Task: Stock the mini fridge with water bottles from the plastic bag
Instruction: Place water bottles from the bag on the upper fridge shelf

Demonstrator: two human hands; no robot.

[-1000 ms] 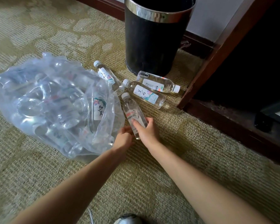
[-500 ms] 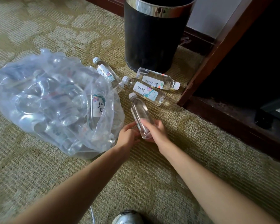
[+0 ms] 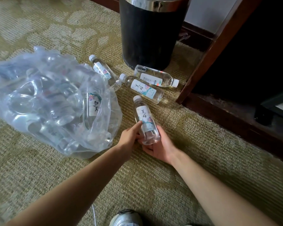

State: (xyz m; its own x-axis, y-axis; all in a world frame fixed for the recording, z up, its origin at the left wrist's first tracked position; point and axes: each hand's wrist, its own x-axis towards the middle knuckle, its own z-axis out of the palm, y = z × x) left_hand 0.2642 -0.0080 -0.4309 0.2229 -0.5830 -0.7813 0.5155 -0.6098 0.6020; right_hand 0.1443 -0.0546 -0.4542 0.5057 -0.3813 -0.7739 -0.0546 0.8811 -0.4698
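A clear plastic bag [image 3: 44,101] full of water bottles lies on the carpet at the left. My right hand [image 3: 160,147] cups the base of a water bottle [image 3: 145,119] with a white cap and a flowered label, lifted just off the floor. My left hand [image 3: 129,136] touches the same bottle's left side with its fingertips. Three more bottles lie loose on the carpet beyond: one by the bag [image 3: 103,70], one in the middle [image 3: 144,89], one near the bin [image 3: 155,78]. The mini fridge's corner [image 3: 279,103] shows at the right edge inside a dark cabinet.
A black waste bin [image 3: 147,35] with a chrome rim stands behind the loose bottles. A dark wooden cabinet frame [image 3: 207,53] and its low sill [image 3: 235,123] run along the right. My shoe [image 3: 126,217] shows at the bottom.
The bottle has come up off the carpet and turned, so its label now faces me. My right hand has shifted under its base and my left hand has moved onto its side.
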